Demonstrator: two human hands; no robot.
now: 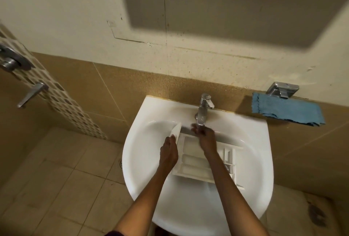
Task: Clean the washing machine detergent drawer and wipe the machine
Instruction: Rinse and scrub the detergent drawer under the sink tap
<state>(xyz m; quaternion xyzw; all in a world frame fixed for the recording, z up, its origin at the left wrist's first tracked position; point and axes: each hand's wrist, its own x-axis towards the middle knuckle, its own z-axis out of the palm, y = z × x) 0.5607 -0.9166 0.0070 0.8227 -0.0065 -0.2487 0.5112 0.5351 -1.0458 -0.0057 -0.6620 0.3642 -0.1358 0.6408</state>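
The white detergent drawer (194, 162), with several compartments, lies across the basin of the white sink (143, 160). My left hand (168, 150) grips the drawer's front panel at its left end. My right hand (204, 137) is over the drawer's far edge, directly beneath the spout of the chrome tap (203, 109), fingers curled. I cannot tell whether it grasps the drawer or anything else. Water flow is not clearly visible.
A blue cloth (287, 110) hangs on the wall ledge at the right, under a chrome holder (282, 89). Chrome shower fittings (11, 60) stick out of the tiled wall at far left. Beige floor tiles with a drain (120, 164) lie left of the sink.
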